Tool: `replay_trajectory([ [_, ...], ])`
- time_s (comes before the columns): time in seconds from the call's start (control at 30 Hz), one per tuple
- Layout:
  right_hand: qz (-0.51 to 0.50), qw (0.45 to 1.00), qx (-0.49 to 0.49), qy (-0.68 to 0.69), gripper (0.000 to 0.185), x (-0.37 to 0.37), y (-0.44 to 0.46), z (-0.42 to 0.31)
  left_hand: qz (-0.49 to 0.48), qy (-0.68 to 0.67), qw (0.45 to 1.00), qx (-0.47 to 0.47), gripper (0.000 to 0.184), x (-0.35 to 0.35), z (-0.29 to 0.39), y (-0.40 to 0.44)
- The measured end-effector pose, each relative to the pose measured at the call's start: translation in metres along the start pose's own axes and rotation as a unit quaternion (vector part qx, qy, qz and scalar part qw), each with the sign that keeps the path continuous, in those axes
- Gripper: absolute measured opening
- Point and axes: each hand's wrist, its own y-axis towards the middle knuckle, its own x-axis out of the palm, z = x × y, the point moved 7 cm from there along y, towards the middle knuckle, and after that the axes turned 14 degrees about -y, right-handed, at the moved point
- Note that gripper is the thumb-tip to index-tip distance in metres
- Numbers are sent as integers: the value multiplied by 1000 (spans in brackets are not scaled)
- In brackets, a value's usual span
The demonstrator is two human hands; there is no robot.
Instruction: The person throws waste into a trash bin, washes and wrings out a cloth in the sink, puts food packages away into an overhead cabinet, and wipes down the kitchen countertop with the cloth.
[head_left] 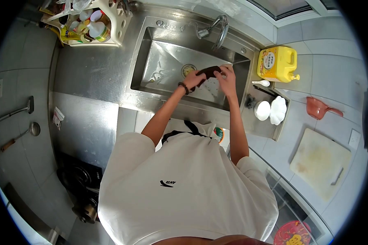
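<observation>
Over the steel sink, I hold a dark brown cloth-like item between both hands. My left hand, with a dark bracelet at its wrist, grips the item's left end near the drain. At the item's right end, the fingers of my right hand are closed on it. What exactly the item is cannot be made out. The faucet stands behind the sink, above my hands. Drops or small bits lie on the sink floor.
Right of the sink are a yellow jug, a white spoon, a white bowl and a scalloped white dish. A bottle rack stands at the back left. A stove is at the lower left.
</observation>
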Motion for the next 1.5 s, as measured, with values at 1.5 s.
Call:
replay_trajectory([
  [1.5, -346, 865, -77, -355, 26, 108, -14, 26, -99, 640, 751, 129, 16, 7, 16, 12],
])
